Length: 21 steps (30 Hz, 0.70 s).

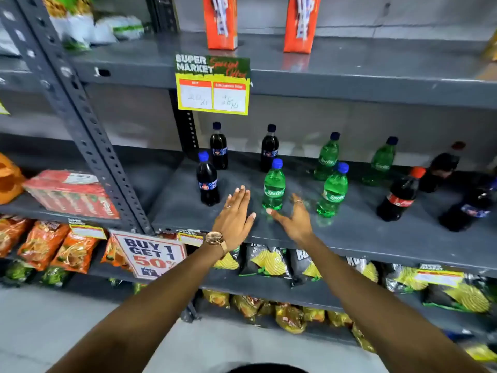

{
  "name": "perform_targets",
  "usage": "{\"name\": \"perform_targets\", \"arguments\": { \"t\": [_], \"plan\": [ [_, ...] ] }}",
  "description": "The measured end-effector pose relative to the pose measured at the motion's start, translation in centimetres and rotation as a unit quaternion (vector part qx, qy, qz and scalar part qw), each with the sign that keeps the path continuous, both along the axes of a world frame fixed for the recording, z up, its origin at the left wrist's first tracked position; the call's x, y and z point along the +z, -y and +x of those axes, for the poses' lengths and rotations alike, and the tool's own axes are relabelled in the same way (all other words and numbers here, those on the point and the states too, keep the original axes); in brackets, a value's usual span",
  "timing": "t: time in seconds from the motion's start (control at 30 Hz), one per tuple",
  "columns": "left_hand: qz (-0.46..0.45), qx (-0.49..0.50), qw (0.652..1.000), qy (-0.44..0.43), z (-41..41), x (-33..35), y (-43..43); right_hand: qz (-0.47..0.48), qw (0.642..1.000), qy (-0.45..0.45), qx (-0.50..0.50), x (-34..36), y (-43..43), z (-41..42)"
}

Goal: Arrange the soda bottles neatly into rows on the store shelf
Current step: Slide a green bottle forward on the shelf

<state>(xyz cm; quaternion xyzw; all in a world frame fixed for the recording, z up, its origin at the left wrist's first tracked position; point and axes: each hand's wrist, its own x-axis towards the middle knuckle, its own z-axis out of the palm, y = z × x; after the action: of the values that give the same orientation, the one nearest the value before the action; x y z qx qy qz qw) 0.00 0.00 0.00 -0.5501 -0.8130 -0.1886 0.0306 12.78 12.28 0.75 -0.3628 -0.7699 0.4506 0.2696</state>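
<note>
Several soda bottles stand upright on the grey shelf [349,232]. Dark cola bottles with blue caps stand at the left: one in front [207,180], two behind [219,146] [269,149]. Green Sprite bottles fill the middle: two in front [273,185] [332,195], two behind [327,157] [380,161]. Red-capped cola bottles [400,195] [441,168] and another dark bottle [470,208] stand at the right. My left hand [234,219] is flat and open between the front cola and the front Sprite. My right hand [294,216] is open just right of that Sprite bottle, touching nothing.
A yellow price sign [212,86] hangs from the shelf above, which holds two orange cartons [220,22]. A perforated grey upright [88,130] stands at the left beside a red pack [72,193]. Chip bags [266,261] fill the shelves below, with a "Buy 1 Get 1" sign [150,253].
</note>
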Motion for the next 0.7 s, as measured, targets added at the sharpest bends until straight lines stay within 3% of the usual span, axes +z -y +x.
{"name": "perform_targets", "arguments": {
  "t": [0.1, 0.3, 0.47, 0.7],
  "plan": [
    [-0.029, 0.002, 0.998, 0.063, -1.0, -0.9, -1.9, 0.006, 1.000, -0.028, -0.012, -0.5, -0.9, -2.6],
    [-0.048, 0.008, 0.993, 0.105, -1.9, -2.2, -4.4, 0.010, 0.997, -0.042, -0.058, -1.5, -0.6, -3.9],
    [-0.036, 0.028, 0.992, 0.114, -1.7, -3.2, -5.9, 0.003, 0.994, -0.055, -0.091, -2.9, 0.8, 0.8],
    [-0.035, 0.024, 0.996, 0.072, 0.1, -4.0, -7.5, 0.022, 0.964, -0.075, -0.255, -3.8, -0.6, 10.0]
  ]
}}
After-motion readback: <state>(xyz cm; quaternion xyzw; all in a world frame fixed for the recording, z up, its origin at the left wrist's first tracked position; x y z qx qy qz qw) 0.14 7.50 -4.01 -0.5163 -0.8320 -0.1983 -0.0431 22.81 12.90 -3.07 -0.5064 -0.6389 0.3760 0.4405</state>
